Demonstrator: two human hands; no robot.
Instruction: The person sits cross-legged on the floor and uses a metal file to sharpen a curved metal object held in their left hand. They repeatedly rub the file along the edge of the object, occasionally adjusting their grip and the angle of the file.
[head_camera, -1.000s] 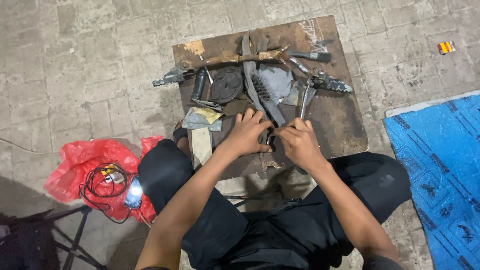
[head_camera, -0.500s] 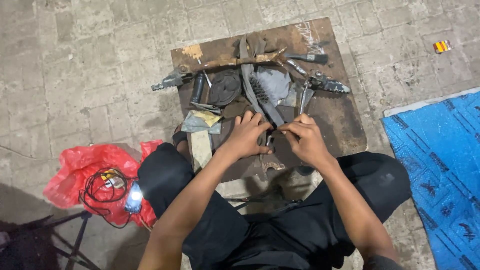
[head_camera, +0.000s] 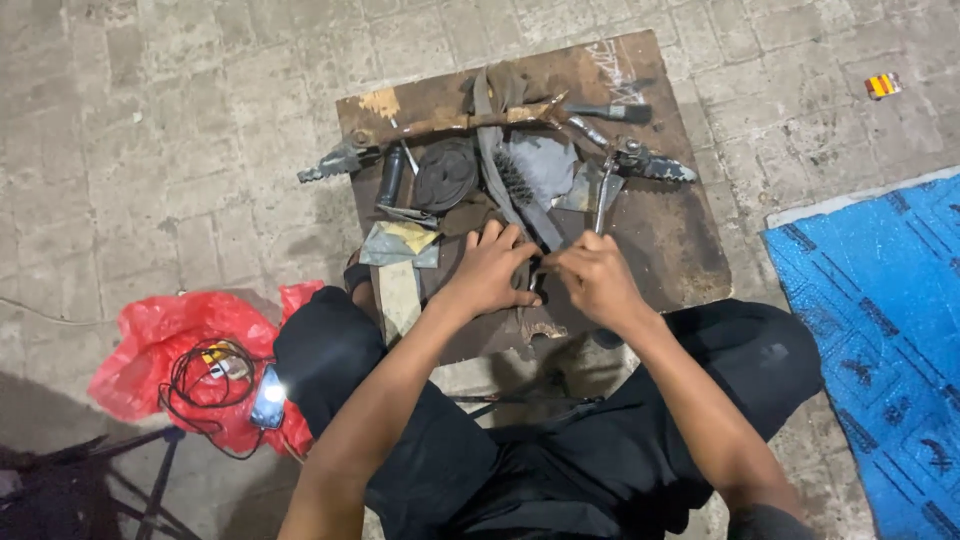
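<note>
Both hands have barely shifted since a moment ago; they stay huddled at the near edge of the board (head_camera: 690, 250). Left hand (head_camera: 490, 270) curls with fingers pressed around a small dark part (head_camera: 540, 285), thumb underneath, while the right hand (head_camera: 598, 278) pinches the same piece from the other side, fingertips meeting the left. What the part is, I honestly cannot tell; the fingers cover most of it. Just beyond the knuckles lie a wire brush (head_camera: 512, 182), a grey rag (head_camera: 545, 165), a dark strap (head_camera: 500, 150), a screwdriver (head_camera: 603, 195) and a black cylinder (head_camera: 390, 178), crowding the work. A red plastic bag (head_camera: 175, 335) with cables (head_camera: 200, 385) sits by the left knee, a blue tarp (head_camera: 880, 330) to the right.
</note>
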